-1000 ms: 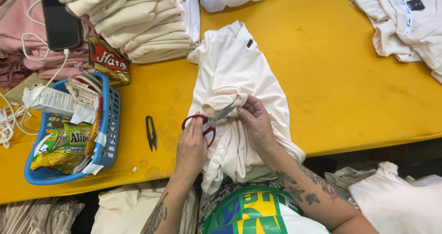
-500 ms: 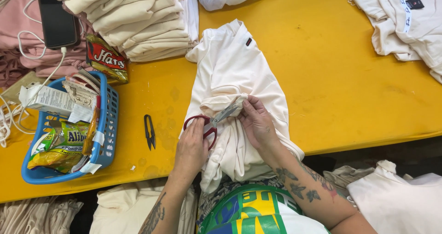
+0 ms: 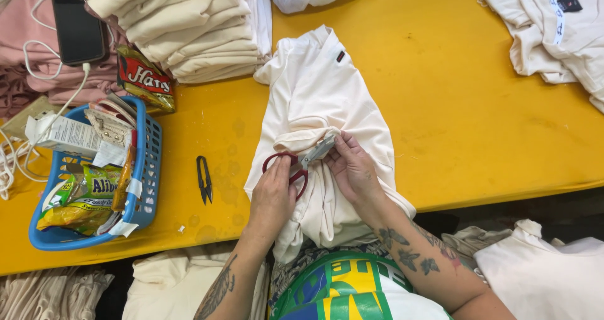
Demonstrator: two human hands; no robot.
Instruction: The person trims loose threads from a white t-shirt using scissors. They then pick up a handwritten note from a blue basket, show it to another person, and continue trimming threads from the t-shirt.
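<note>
While the left hand (image 3: 272,197) grips red-handled scissors (image 3: 301,162), the right hand (image 3: 353,169) pinches a fold of the cream T-shirt (image 3: 321,93) taut against the blades. Shirt lies on the yellow desk (image 3: 453,106); black thread snips (image 3: 204,179) and blue basket (image 3: 148,188) sit leftward.
</note>
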